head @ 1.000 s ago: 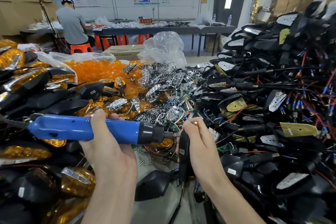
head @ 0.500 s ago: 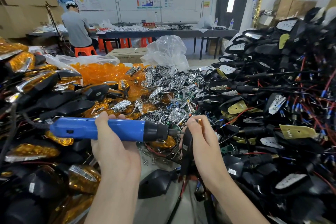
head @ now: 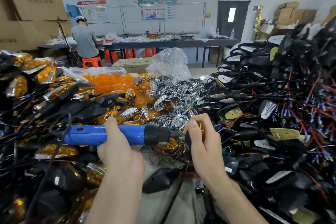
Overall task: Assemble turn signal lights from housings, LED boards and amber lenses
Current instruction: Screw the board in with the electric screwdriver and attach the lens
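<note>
Your left hand (head: 118, 151) grips the blue electric screwdriver (head: 101, 135), with the fingers wrapped round the barrel and the thumb on top. The tool lies level with its bit pointing right. Your right hand (head: 203, 145) holds the turn signal housing (head: 187, 143) edge-on above the counter (head: 185, 203). Its fingers are curled and pinch the housing, and a sliver of amber shows past the index finger. The bit meets the housing near its upper end.

Surroundings:
- Left: a heap of assembled lights (head: 54, 94) with amber faces crowds close to the rear of the screwdriver. The tool's black cord (head: 52, 156) drops across this heap.
- Right: a tall heap of wired housings (head: 272, 107), with red and black leads tangled, reaches up to your right wrist.
- Ahead: loose amber lenses (head: 112, 82) lie just beside chrome reflectors (head: 169, 89), directly behind the screwdriver.
- Below the hands: loose screws (head: 156, 159) lie on the counter, and a spare housing (head: 160, 178) lies between your forearms.
- Beyond: there is a crumpled plastic bag (head: 169, 63) and a cardboard box (head: 131, 64). A person in a grey shirt (head: 85, 42) sits on an orange stool (head: 91, 62) at a far table (head: 163, 44).
</note>
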A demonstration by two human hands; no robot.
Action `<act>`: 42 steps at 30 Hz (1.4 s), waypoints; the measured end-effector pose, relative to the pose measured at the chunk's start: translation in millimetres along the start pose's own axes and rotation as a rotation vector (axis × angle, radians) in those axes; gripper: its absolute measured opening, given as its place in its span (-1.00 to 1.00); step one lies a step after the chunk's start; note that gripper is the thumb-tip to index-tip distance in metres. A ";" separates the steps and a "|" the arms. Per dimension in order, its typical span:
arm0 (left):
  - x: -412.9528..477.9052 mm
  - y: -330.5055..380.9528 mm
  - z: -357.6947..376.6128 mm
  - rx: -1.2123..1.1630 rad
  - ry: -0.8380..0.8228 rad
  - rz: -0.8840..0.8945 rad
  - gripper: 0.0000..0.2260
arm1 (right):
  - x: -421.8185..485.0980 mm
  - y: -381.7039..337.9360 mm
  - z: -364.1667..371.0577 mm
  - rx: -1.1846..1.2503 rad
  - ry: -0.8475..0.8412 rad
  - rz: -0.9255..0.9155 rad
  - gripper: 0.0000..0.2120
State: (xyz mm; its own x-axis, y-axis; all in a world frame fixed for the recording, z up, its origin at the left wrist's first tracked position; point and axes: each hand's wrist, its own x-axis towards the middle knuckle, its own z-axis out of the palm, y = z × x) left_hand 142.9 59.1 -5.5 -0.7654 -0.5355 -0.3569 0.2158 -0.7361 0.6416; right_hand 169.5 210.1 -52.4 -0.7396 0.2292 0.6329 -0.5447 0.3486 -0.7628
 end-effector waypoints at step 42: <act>-2.5 160.9 22.3 1.036 -0.936 0.849 -0.77 | 107.6 -174.4 93.6 0.960 0.116 0.368 -0.64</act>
State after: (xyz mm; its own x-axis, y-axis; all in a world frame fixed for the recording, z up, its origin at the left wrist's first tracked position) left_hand 166.0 -48.7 113.8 -0.8090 0.0887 0.5811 0.5623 0.4050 0.7210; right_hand 147.9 88.9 136.4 -0.9095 0.2782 0.3089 -0.4157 -0.6211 -0.6644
